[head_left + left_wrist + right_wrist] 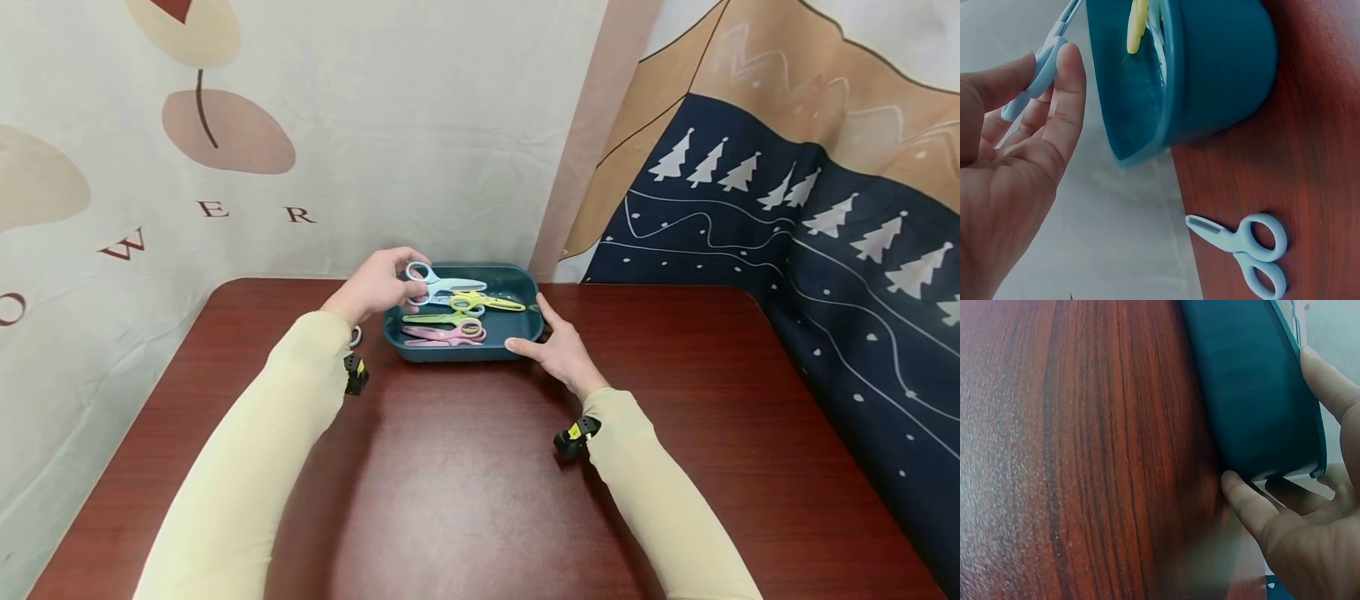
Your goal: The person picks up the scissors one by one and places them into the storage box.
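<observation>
My left hand (377, 285) pinches light blue scissors (463, 284) by a handle loop, over the left part of a dark teal bin (468, 354); their blades point right. In the left wrist view, thumb and fingertips press on that blue handle (1047, 70). Inside the bin lie yellow scissors (495, 302), green scissors (429, 318) and pink scissors (442, 332), with another blue pair partly hidden beneath. My right hand (561, 348) rests against the bin's right front corner, thumb at the front rim, straight fingers along the right side.
Another pair of light blue scissors (1238, 242) lies on the brown wooden table (450, 467), left of the bin and mostly hidden by my left wrist in the head view. A pale printed cloth (420, 167) hangs behind the table, a navy one (697, 217) at the right.
</observation>
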`<move>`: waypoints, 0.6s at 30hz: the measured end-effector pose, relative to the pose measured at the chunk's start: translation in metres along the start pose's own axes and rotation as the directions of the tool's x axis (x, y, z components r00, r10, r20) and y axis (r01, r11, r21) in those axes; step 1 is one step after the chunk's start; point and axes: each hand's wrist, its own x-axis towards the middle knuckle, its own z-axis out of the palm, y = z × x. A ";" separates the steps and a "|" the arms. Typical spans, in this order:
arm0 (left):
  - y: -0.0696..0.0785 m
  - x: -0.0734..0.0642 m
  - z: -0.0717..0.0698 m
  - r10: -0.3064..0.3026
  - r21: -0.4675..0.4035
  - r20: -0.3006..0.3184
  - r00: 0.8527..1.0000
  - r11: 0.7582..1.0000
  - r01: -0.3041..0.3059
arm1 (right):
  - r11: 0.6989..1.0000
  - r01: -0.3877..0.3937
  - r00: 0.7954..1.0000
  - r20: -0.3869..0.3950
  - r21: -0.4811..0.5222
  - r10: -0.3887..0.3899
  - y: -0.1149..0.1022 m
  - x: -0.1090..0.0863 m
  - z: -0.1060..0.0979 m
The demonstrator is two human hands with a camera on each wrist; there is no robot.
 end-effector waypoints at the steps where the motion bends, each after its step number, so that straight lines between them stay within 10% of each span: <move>1: 0.001 0.001 0.001 0.000 0.001 0.007 1.000 1.000 0.000 | 1.000 -0.002 1.000 0.001 0.002 0.002 0.000 0.000 0.000; 18: 0.011 0.018 0.018 -0.058 0.023 0.123 0.991 0.998 0.055 | 1.000 0.001 1.000 -0.001 -0.003 -0.001 0.000 -0.001 -0.001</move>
